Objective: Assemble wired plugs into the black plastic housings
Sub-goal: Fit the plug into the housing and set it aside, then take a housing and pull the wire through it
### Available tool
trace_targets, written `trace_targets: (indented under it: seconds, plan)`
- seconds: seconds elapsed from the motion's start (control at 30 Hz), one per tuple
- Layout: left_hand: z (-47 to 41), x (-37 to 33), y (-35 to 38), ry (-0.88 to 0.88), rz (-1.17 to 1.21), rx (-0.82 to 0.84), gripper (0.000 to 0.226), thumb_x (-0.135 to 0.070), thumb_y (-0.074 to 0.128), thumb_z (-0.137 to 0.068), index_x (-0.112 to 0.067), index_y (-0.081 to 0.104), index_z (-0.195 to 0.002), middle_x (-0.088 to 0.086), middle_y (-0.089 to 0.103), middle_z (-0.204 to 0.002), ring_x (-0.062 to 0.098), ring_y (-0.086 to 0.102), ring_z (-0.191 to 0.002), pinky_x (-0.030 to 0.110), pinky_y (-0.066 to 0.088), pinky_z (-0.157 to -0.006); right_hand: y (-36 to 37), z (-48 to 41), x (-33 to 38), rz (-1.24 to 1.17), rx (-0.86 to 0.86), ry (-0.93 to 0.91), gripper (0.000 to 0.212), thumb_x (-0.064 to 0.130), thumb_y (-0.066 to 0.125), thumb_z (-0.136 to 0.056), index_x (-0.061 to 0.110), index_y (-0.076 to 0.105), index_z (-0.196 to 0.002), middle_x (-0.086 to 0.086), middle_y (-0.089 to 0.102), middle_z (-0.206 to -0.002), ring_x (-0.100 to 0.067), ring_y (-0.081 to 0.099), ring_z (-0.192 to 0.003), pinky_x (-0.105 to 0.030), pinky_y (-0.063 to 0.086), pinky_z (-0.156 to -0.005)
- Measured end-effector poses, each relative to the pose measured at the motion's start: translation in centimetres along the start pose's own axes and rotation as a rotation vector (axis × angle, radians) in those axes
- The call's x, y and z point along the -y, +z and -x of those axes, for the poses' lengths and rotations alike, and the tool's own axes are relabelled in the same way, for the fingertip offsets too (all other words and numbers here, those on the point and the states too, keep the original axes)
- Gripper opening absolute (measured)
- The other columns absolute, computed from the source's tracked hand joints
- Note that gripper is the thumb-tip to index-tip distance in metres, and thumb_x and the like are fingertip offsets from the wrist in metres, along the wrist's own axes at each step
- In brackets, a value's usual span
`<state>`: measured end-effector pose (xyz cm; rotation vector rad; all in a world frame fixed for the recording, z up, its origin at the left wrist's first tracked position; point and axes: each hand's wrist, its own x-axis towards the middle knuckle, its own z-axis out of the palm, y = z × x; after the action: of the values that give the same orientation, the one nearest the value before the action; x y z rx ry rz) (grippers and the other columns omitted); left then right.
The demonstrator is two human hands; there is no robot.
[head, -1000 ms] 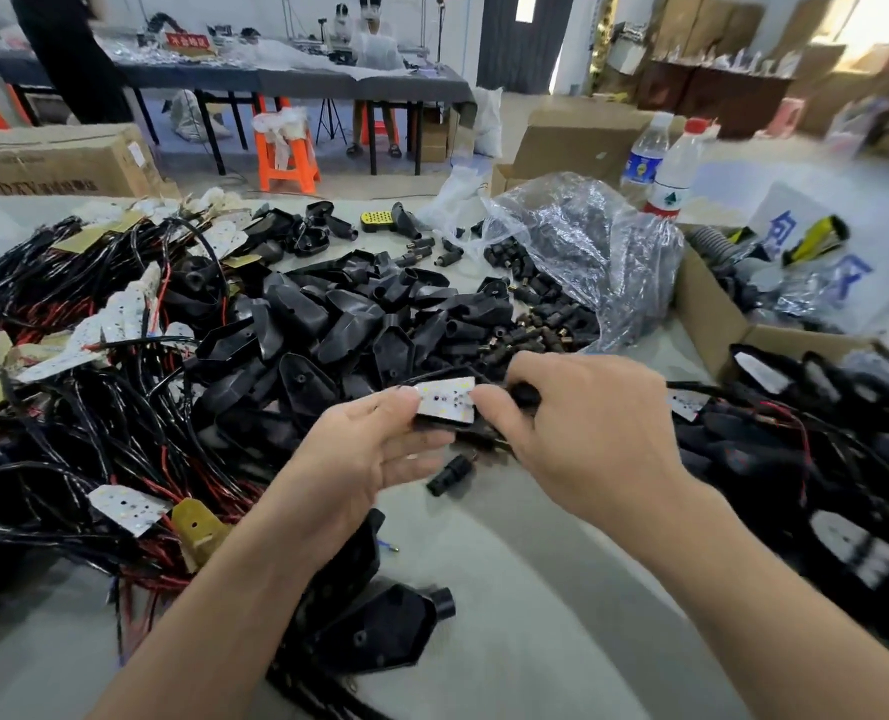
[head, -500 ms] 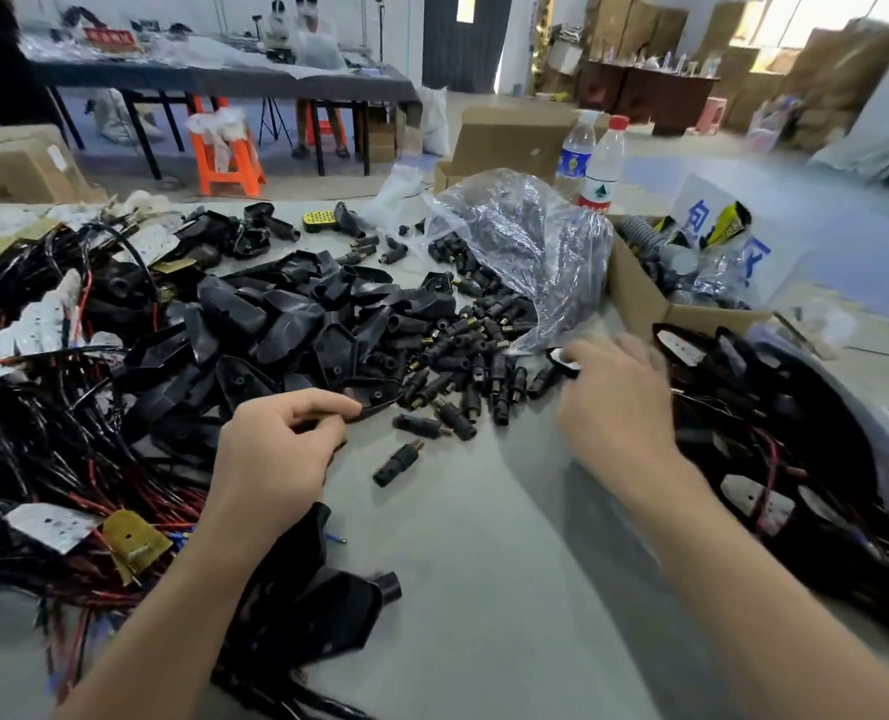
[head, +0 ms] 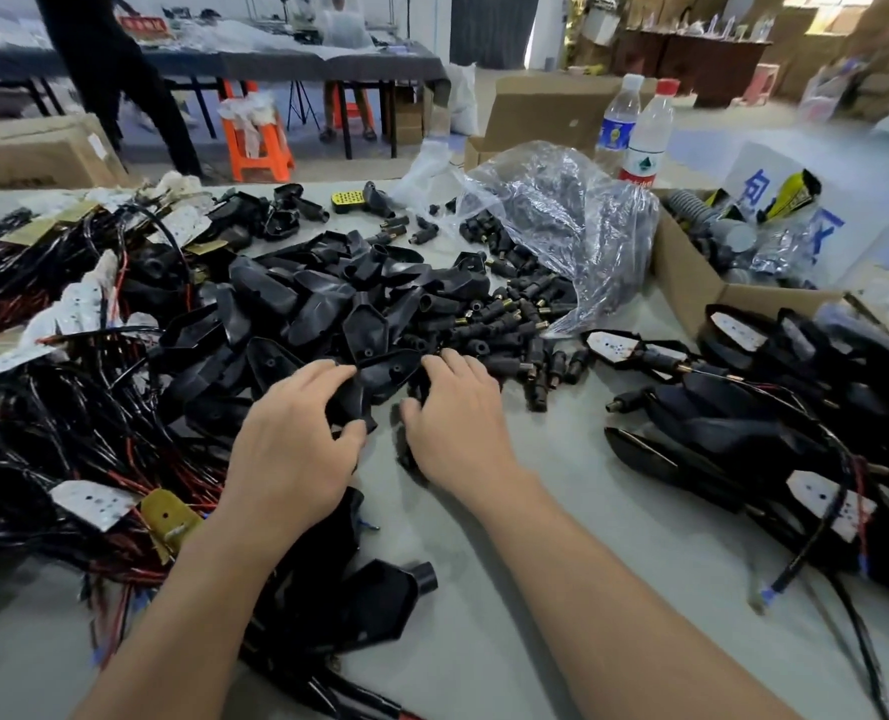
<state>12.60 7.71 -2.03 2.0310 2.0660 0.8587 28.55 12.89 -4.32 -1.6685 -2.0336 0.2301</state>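
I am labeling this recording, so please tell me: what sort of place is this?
Probably a small assembly workshop or factory floor. A work table is heaped with black plastic housings and tangled red and black wire harnesses, and an open cardboard box of parts stands beside them.

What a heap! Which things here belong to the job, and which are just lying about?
Job: black housings, small brass-tipped plugs, red-and-black wire bundles.
Lying about: two water bottles, cardboard box, orange stool.
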Motion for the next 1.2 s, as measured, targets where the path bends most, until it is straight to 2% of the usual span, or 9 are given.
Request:
trace_targets:
  seconds: [0.23, 0.33, 0.43, 0.57, 0.63, 0.77, 0.9, 1.07, 1.2]
  plan:
    - [-0.5, 0.4, 0.3, 0.002, -0.115, 0.111, 0.069, -0.041, 0.062, -0.091, -0.029, 0.040, -0.156, -0.002, 0.034, -0.163, 0.020, 0.034, -0.147, 0.037, 0.029, -0.120, -0.7, 0.2, -0.4, -0.074, -0.034, -0.004, 0.055, 0.022, 0.042, -0.074, 0.016, 0.065, -0.123, -0.002, 0.061, -0.127, -0.026, 0.049, -0.124, -0.037, 0.034, -0.109]
    - [-0.5, 0.6, 0.0, 0.001, -0.052, 0.016, 0.047, -0.032, 0.072, -0.085, -0.032, 0.058, -0.130, -0.010, 0.049, -0.137, 0.019, 0.055, -0.115, 0.035, 0.047, -0.095, -0.4, 0.4, -0.2, -0.058, -0.038, -0.010, 0.038, 0.018, 0.053, -0.083, 0.020, 0.066, -0.118, 0.004, 0.061, -0.122, -0.023, 0.049, -0.122, -0.035, 0.035, -0.104]
    - [-0.4, 0.7, -0.2, -0.017, 0.070, -0.082, 0.020, -0.019, 0.075, -0.086, -0.032, 0.067, -0.099, -0.021, 0.054, -0.114, 0.008, 0.058, -0.091, 0.020, 0.044, -0.075, -0.3, 0.5, 0.0, -0.046, -0.074, -0.031, 0.040, 0.019, 0.059, -0.084, 0.022, 0.064, -0.124, 0.006, 0.061, -0.127, -0.021, 0.048, -0.125, -0.035, 0.037, -0.108]
    - [-0.3, 0.2, -0.5, 0.006, 0.156, -0.172, 0.036, -0.007, 0.065, -0.093, -0.024, 0.072, -0.123, -0.014, 0.070, -0.122, 0.005, 0.062, -0.110, 0.024, 0.050, -0.098, -0.3, 0.6, 1.5, -0.128, -0.022, -0.144, 0.074, 0.019, 0.065, -0.087, 0.027, 0.036, -0.155, -0.001, 0.032, -0.164, -0.025, 0.029, -0.147, -0.040, 0.025, -0.122]
    - [-0.6, 0.2, -1.3, -0.021, 0.087, -0.262, 0.041, -0.005, 0.064, -0.092, -0.020, 0.071, -0.129, -0.005, 0.072, -0.125, 0.018, 0.063, -0.116, 0.030, 0.046, -0.102, -0.1, 0.8, 2.3, -0.162, 0.028, -0.192, 0.065, 0.028, 0.064, -0.092, 0.027, 0.040, -0.152, -0.001, 0.032, -0.163, -0.026, 0.032, -0.146, -0.040, 0.026, -0.120]
    - [-0.9, 1.2, -2.7, -0.176, 0.094, -0.336, 0.045, -0.004, 0.059, -0.090, -0.025, 0.072, -0.127, -0.002, 0.074, -0.122, 0.022, 0.068, -0.106, 0.031, 0.051, -0.101, 0.2, 0.7, 3.8, 0.055, -0.004, -0.278, 0.052, 0.048, 0.059, -0.092, 0.026, 0.051, -0.139, 0.003, 0.062, -0.132, -0.026, 0.055, -0.120, -0.043, 0.040, -0.100]
    - [-0.9, 1.5, -2.6, -0.291, 0.310, -0.250, 0.042, -0.007, 0.060, -0.092, -0.032, 0.074, -0.122, -0.015, 0.072, -0.111, 0.002, 0.064, -0.060, 0.019, 0.053, -0.063, 0.0, -1.2, 4.5, -0.263, 0.168, -0.067, 0.052, 0.027, 0.073, -0.087, 0.032, 0.054, -0.135, 0.011, 0.064, -0.104, -0.020, 0.060, -0.100, -0.029, 0.042, -0.080]
    - [-1.2, 1.5, -2.4, -0.326, 0.623, -0.218, 0.032, -0.032, 0.069, -0.093, -0.031, 0.073, -0.125, -0.015, 0.075, -0.108, -0.005, 0.069, -0.099, 0.023, 0.056, -0.095, -0.4, -0.4, 6.3, -0.561, -0.004, -0.006, 0.036, 0.008, 0.071, -0.084, 0.038, 0.065, -0.103, 0.018, 0.063, -0.082, -0.003, 0.059, -0.080, -0.023, 0.043, -0.072]
    - [-1.6, 1.0, -2.8, -0.340, 0.936, -0.123, 0.026, -0.030, 0.058, -0.100, -0.047, 0.074, -0.090, -0.012, 0.078, -0.092, 0.001, 0.071, -0.088, 0.025, 0.054, -0.081, -1.2, 0.5, 9.6, -0.620, -0.003, -0.130, 0.028, 0.009, 0.069, -0.084, 0.036, 0.067, -0.092, 0.022, 0.067, -0.081, 0.000, 0.062, -0.081, -0.011, 0.044, -0.068]
